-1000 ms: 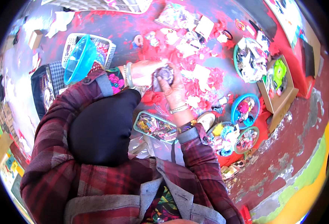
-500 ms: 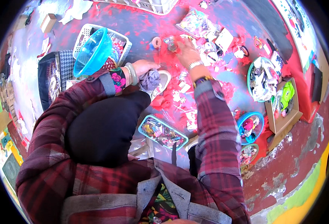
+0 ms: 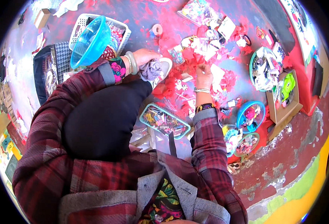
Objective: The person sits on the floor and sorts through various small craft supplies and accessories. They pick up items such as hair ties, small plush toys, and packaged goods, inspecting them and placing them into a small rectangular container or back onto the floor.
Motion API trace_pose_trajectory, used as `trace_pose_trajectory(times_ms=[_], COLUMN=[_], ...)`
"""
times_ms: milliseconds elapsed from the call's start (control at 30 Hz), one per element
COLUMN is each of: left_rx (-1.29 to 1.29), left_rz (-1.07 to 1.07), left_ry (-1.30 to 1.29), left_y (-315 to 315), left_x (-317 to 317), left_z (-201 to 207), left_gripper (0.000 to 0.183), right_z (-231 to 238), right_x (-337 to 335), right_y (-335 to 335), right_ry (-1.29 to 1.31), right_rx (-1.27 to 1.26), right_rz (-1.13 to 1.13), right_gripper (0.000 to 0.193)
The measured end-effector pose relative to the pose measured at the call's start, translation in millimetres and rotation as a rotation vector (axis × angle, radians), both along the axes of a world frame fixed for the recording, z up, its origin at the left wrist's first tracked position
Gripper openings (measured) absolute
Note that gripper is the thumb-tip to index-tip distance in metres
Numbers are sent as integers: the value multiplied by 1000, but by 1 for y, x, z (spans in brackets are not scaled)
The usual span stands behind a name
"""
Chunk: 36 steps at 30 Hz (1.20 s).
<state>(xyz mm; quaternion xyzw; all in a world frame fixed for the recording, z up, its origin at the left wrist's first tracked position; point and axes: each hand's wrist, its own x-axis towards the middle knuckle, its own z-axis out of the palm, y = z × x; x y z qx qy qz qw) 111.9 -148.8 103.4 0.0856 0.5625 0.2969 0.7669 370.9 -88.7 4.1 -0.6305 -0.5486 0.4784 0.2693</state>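
Note:
My left hand (image 3: 145,56), with a pale bangle at the wrist, is closed over a crumpled grey-purple cloth (image 3: 150,70). A pale-rimmed shoe (image 3: 166,66) shows just beside the cloth, past my black-trousered leg. My right hand (image 3: 204,77) is over the littered surface, thumb and fingers pinched together. Red fluffy material (image 3: 190,64) lies right by its fingertips; whether they grip any of it is unclear. A small clear packet (image 3: 176,56) with mixed colours inside lies between the two hands.
A blue basin (image 3: 91,43) leans in a white basket (image 3: 124,41) at left. Nearer me is a tray of small items (image 3: 164,121). At right stand a green-rimmed basket (image 3: 252,71), a cardboard box (image 3: 284,108) and a blue basket (image 3: 262,115). White cards and packets (image 3: 209,44) are strewn beyond my right hand.
My right hand has drawn back toward me and slightly right, its fingers now pinched. The small clear packet lies nearer. My left hand stays on the cloth. The whole view has shifted slightly.

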Motion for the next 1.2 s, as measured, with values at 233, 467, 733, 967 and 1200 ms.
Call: trace_pose_trajectory(times_ms=[233, 467, 733, 967, 1200], left_rx=[110, 246, 153, 454, 441], left_rz=[-214, -308, -256, -318, -258], left_ry=[209, 258, 189, 50, 33], left_y=[-6, -10, 3, 25, 26], left_x=[-1, -2, 4, 17, 26], left_z=[-5, -15, 8, 36, 41], left_gripper=[18, 17, 20, 27, 31], right_z=[43, 14, 38, 94, 119], right_x=[-68, -77, -34, -37, -44], right_y=[-11, -7, 7, -19, -25], right_ry=[-341, -736, 513, 1116, 1011], right_rx=[217, 346, -370, -686, -544], right_rz=[407, 533, 18, -161, -41], right_gripper=[18, 36, 15, 15, 9])
